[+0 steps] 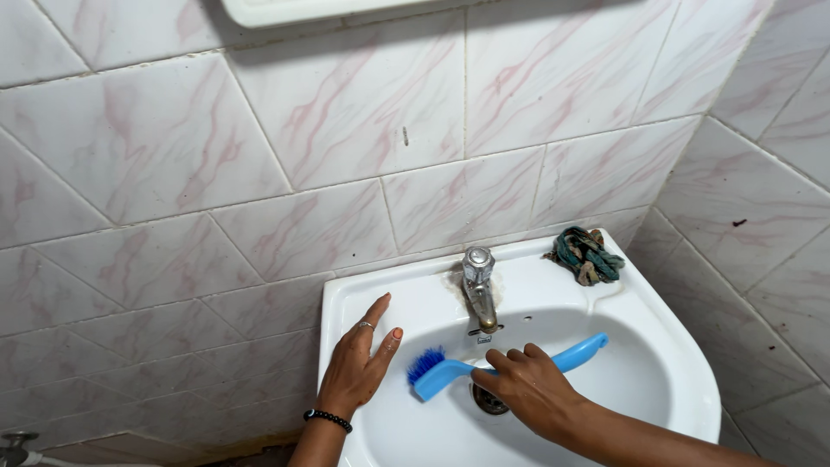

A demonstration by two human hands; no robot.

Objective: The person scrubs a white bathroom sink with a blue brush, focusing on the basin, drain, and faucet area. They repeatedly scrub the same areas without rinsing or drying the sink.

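Here the right hand clasps the blue brush mid-handle inside the sink; light, stiff plastic, likely slippery when wet. The left hand rests flat, holding nothing, on the rim.

no packages, labels, signs or screens are in view.

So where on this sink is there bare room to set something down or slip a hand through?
Bare rim runs between the tap and the left hand along the back ledge of the sink, and down its right edge below the crumpled rag. The bowl's middle is crowded: the right hand holds the blue brush over the drain.
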